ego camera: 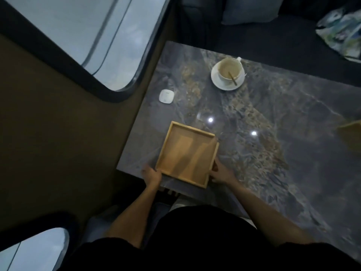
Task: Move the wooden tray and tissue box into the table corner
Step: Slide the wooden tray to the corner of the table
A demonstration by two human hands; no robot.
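Observation:
A square, empty wooden tray (pixel 186 154) lies on the dark marble table (pixel 273 118), near its front left corner. My left hand (pixel 151 176) grips the tray's near left corner. My right hand (pixel 219 172) holds its right side near the front. A wooden box-like object (pixel 351 133), perhaps the tissue box, shows partly at the right frame edge.
A white cup on a saucer (pixel 228 73) with a stick in it stands at the table's far side. A small white square device (pixel 166 96) lies near the left edge. A wall with windows (pixel 88 36) runs along the left; a dark sofa (pixel 273 26) sits behind.

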